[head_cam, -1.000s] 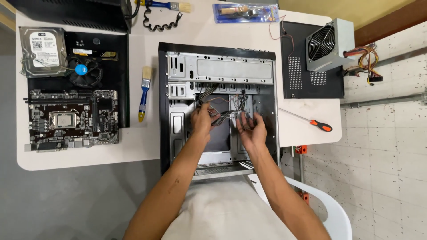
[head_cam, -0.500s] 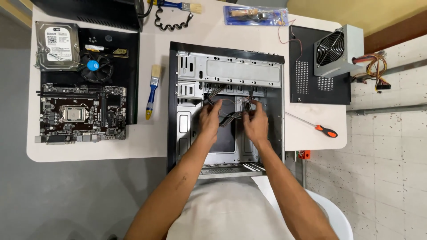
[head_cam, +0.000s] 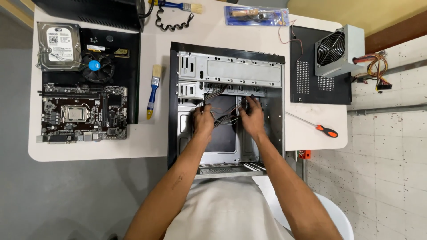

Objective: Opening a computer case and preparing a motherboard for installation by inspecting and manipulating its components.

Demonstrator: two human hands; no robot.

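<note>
An open computer case (head_cam: 227, 73) lies flat on the white table (head_cam: 147, 142), its inside facing up. Both my hands reach into its middle. My left hand (head_cam: 203, 120) is closed around a bundle of thin grey and coloured cables (head_cam: 224, 119). My right hand (head_cam: 251, 116) grips the same cables near a drive bay, fingers curled. The cables run up towards the front panel of the case.
Left of the case lie a blue-handled brush (head_cam: 153, 91), a motherboard (head_cam: 82, 113), a cooler fan (head_cam: 95, 66) and a hard drive (head_cam: 58, 46). To the right are a black side panel (head_cam: 311, 84), a power supply (head_cam: 340, 51) and an orange-handled screwdriver (head_cam: 320, 129). A packaged tool (head_cam: 255, 15) lies at the far edge.
Both hands have stayed on the cables inside the case, shifting slightly. The view has drifted a little, so the table appears lower and more to the right.
</note>
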